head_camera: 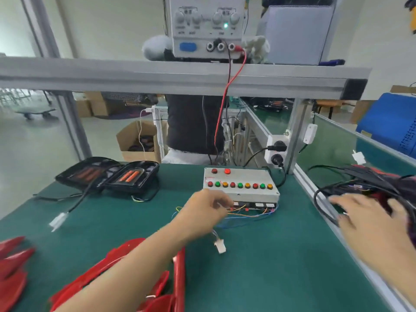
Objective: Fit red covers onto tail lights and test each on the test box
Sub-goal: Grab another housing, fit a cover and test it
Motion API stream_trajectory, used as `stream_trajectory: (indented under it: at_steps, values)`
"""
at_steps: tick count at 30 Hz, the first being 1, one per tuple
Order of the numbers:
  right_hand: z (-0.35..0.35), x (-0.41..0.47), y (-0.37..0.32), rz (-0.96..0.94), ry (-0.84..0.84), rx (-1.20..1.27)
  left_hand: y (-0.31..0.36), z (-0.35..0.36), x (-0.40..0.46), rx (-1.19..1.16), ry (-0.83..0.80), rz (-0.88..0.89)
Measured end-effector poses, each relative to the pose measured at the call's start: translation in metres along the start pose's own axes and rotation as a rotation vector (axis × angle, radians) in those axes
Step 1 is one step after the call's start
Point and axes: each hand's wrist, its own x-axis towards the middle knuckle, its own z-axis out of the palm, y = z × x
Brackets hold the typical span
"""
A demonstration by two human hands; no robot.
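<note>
The grey test box (240, 183) with rows of red, green and orange lamps sits mid-table; thin coloured wires (245, 213) spill from its front. My left hand (206, 209) pinches these wires just in front of the box, and a white connector (220, 246) dangles below it. My right hand (369, 212) reaches right, fingers spread, touching a pile of black tail lights with cables (371, 181) on the neighbouring bench. Red covers (117, 262) lie at the near left, partly under my forearm. Two uncovered tail lights (108, 174) rest at the far left.
A power supply (207, 25) stands on the overhead shelf, its red lead (225, 102) hanging down behind the box. An aluminium rail (315, 194) divides the green mat from the right bench. A white plug (58, 220) on a black cable lies left. A blue crate (391, 122) sits far right.
</note>
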Motion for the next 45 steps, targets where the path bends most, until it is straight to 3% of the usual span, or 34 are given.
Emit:
stream_trajectory:
  at_steps: [3,7,11,15,26,37,45]
  values:
    - [0.031,-0.021,-0.057,-0.313,-0.270,0.069,-0.020,-0.029,0.016,0.109,0.222,-0.028]
    - [0.050,-0.036,-0.102,-0.303,-0.552,0.263,-0.064,-0.078,0.035,0.581,0.414,-0.205]
    - [0.058,-0.035,-0.110,-0.208,-0.638,0.367,-0.115,-0.104,0.034,0.894,0.282,-0.417]
    - [0.054,-0.031,-0.113,-0.184,-0.673,0.365,-0.145,-0.105,0.032,0.988,0.172,-0.432]
    - [0.050,-0.036,-0.115,-0.231,-0.671,0.367,-0.167,-0.095,0.044,1.067,0.288,-0.283]
    - [0.055,-0.037,-0.112,-0.230,-0.653,0.351,-0.139,-0.093,0.028,0.902,0.449,-0.299]
    - [0.055,-0.037,-0.113,-0.227,-0.664,0.338,-0.111,-0.095,0.006,0.816,0.644,-0.092]
